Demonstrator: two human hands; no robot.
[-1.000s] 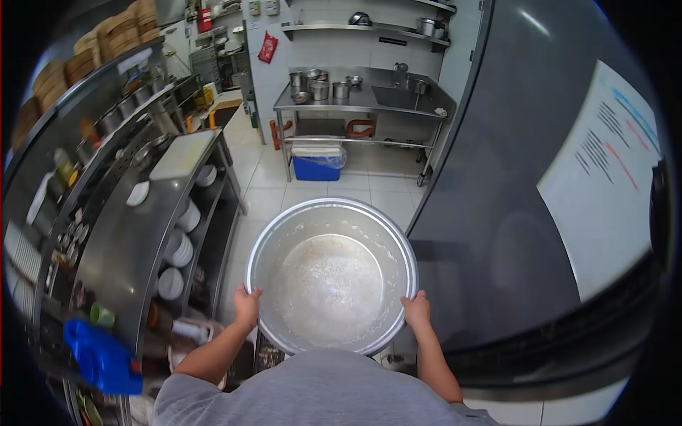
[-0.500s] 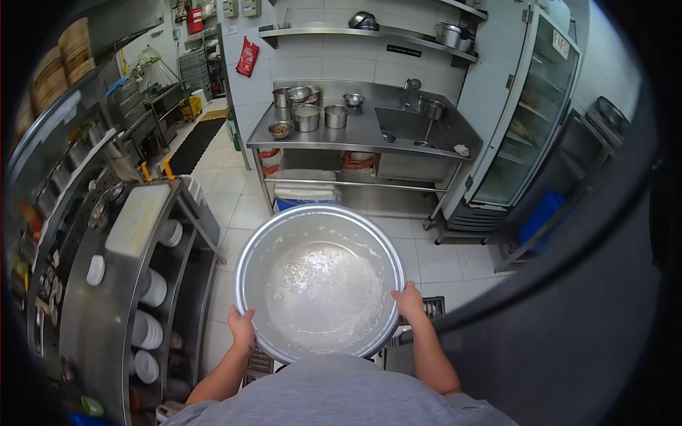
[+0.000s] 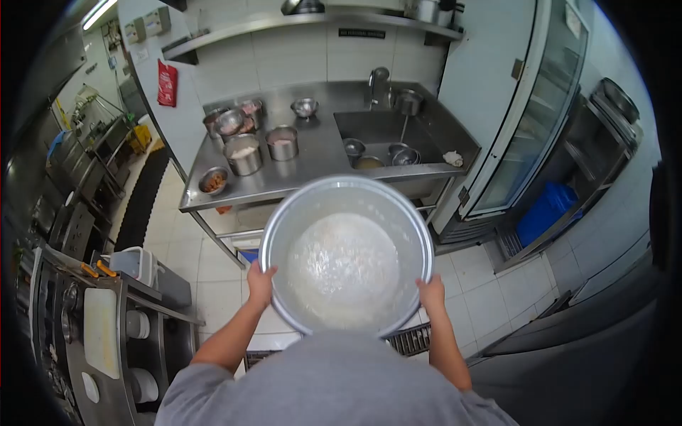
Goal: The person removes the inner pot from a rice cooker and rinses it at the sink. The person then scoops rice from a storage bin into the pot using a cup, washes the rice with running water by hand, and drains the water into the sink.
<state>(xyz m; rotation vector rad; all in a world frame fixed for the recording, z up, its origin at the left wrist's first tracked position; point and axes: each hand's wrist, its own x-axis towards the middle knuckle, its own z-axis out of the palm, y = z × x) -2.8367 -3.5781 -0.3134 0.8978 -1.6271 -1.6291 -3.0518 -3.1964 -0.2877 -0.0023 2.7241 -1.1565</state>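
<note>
A large round metal pot (image 3: 341,259) is held out in front of my body, its open top facing up toward me. Whitish residue coats its inner wall and floor. On the left, my left hand (image 3: 261,284) is closed on the pot's side with the thumb at the rim. My right hand (image 3: 431,294) grips the opposite side in the same way. The fingers beneath the rim are hidden on both sides. Just beyond the pot stands a steel counter (image 3: 312,160) with a sink (image 3: 391,131) set into its right part.
Several metal pots, including one with pale contents (image 3: 243,154), and a bowl of brown food (image 3: 213,180) stand on the counter. Bowls lie in the sink below a faucet (image 3: 379,78). A glass-door fridge (image 3: 526,135) is at right. A cutting board (image 3: 101,331) lies at lower left.
I have moved forward with the pot, so the counter and sink are closer and larger in view. The left worktable has slipped down and back. Both hands keep their hold.
</note>
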